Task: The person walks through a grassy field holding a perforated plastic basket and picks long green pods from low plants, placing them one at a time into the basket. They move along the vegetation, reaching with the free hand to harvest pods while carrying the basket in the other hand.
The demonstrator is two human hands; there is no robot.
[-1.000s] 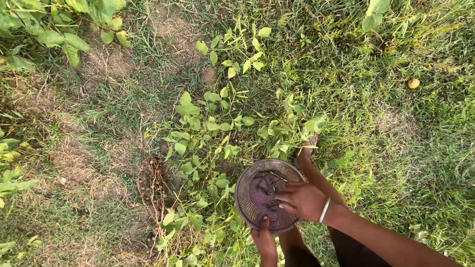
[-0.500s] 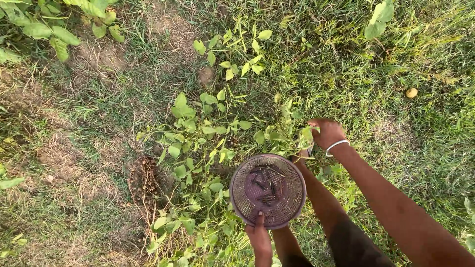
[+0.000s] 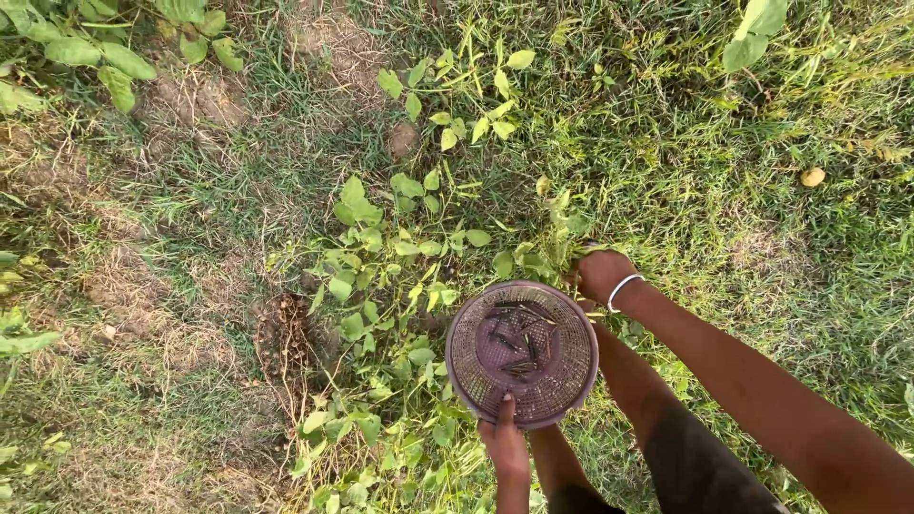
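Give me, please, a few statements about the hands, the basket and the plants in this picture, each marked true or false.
1. The left hand holds the round purple basket by its near rim. True.
2. The basket is packed to the brim with red fruit. False: only a few thin dark pods lie on its bottom.
3. The right hand reaches into the leafy plant just beyond the basket. True.
4. The right wrist is bare. False: it wears a pale bangle.
5. The ground is paved. False: it is grass with dry patches.
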